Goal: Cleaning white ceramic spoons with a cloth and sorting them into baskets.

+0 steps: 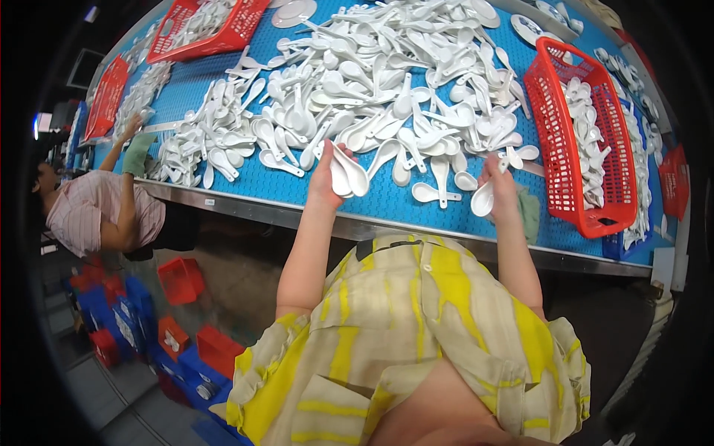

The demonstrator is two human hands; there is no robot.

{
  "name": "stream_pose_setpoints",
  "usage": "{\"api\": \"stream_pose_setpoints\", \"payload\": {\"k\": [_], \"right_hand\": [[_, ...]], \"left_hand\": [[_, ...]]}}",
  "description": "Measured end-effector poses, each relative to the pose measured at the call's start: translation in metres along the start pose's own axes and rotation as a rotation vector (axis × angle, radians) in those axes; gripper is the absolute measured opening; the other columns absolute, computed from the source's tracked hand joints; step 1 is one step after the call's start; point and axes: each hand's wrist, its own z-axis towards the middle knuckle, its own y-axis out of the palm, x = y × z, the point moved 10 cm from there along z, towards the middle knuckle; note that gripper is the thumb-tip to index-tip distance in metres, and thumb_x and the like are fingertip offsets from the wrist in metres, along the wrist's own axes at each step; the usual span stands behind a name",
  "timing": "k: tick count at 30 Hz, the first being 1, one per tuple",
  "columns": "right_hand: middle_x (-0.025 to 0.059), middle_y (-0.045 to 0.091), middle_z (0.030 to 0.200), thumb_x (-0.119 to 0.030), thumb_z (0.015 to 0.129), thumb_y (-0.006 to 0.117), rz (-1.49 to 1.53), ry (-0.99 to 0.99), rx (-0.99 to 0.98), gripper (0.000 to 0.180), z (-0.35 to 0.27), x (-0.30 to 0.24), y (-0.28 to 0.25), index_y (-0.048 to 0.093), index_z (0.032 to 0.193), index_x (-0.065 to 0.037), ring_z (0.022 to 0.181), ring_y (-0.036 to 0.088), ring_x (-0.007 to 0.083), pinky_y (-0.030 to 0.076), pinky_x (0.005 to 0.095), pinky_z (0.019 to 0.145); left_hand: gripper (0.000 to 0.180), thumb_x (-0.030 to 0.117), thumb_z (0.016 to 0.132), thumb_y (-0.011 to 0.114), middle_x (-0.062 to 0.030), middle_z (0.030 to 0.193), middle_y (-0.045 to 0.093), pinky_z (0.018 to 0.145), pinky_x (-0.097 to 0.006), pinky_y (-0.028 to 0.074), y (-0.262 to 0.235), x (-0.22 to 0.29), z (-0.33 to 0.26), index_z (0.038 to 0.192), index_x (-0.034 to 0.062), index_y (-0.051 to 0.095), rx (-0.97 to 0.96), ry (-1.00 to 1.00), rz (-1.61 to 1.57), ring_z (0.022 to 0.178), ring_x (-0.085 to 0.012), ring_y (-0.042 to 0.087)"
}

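Note:
White ceramic soup spoons (pixel 372 82) lie in a large loose heap on the blue-topped table in front of me. My left hand (pixel 327 175) is closed round a few soup spoons (pixel 349 175), their bowls side by side and pointing toward me. To the right, my right hand (pixel 500 189) grips one soup spoon (pixel 483 199) with its bowl turned down toward the table edge. A greenish cloth (pixel 529 215) shows beside my right wrist. Several loose spoons (pixel 440 186) rest on the blue surface between my hands.
A red basket (pixel 554 149) of spoons stands at the right, with a blue crate (pixel 617 247) beyond it. Another red basket (pixel 216 44) sits far left. A co-worker (pixel 104 212) reaches over the table at left. Red and blue bins (pixel 182 281) stand on the floor. White plates (pixel 529 30) lie far right.

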Motion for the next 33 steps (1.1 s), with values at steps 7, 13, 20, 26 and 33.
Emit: {"api": "stream_pose_setpoints", "payload": {"k": [7,13,20,26,33], "right_hand": [[0.0103,0.059,0.079,-0.024,0.071,0.067,-1.252,-0.398,-0.044,0.026,0.000,-0.020,0.062,0.058,0.087,-0.005,0.069,0.058,0.0274,0.045,0.0342,0.059],[0.0135,0.060,0.094,-0.026,0.065,0.070,-1.495,-0.466,-0.153,0.051,-0.003,0.013,0.098,0.047,0.106,-0.007,0.087,0.057,0.0314,0.045,0.0387,0.070],[0.0092,0.061,0.089,-0.024,0.075,0.064,-0.553,0.123,-0.288,0.038,0.006,0.045,0.044,0.053,0.104,-0.001,0.073,0.058,0.0162,0.045,0.0263,0.058],[0.0077,0.058,0.082,-0.023,0.085,0.053,0.039,0.119,-0.450,0.030,0.035,0.008,0.058,0.052,0.101,0.002,0.067,0.055,0.0121,0.045,0.0220,0.050],[0.0132,0.058,0.093,-0.008,0.072,0.056,-1.528,-0.658,-0.319,0.030,0.049,-0.043,0.133,0.054,0.102,-0.009,0.083,0.058,0.0319,0.046,0.0372,0.073]], "left_hand": [[0.025,0.022,0.073,0.068,-0.0062,0.077,0.058,0.053,-0.029,0.047,-0.001,-0.023,0.015,0.087,0.0039,0.056,-0.037,0.097,0.990,0.058,-0.0173,0.056],[0.036,0.031,0.068,0.066,-0.0108,0.088,0.061,0.066,-0.038,0.047,0.028,-0.006,0.018,0.091,0.0057,0.058,0.107,0.346,2.049,0.080,-0.0264,0.059],[0.033,0.030,0.068,0.064,-0.0118,0.091,0.060,0.070,-0.040,0.047,0.010,-0.004,0.016,0.089,0.0055,0.059,0.058,0.381,2.069,0.086,-0.0288,0.057],[0.028,0.023,0.067,0.066,-0.0125,0.071,0.062,0.057,-0.032,0.046,-0.012,0.012,0.017,0.084,0.0014,0.061,-0.035,0.249,1.602,0.060,-0.0232,0.060],[0.025,0.016,0.073,0.067,-0.0057,0.073,0.061,0.047,-0.021,0.044,-0.018,0.020,-0.013,0.089,0.0003,0.057,-0.018,0.009,0.893,0.052,-0.0086,0.053]]}}
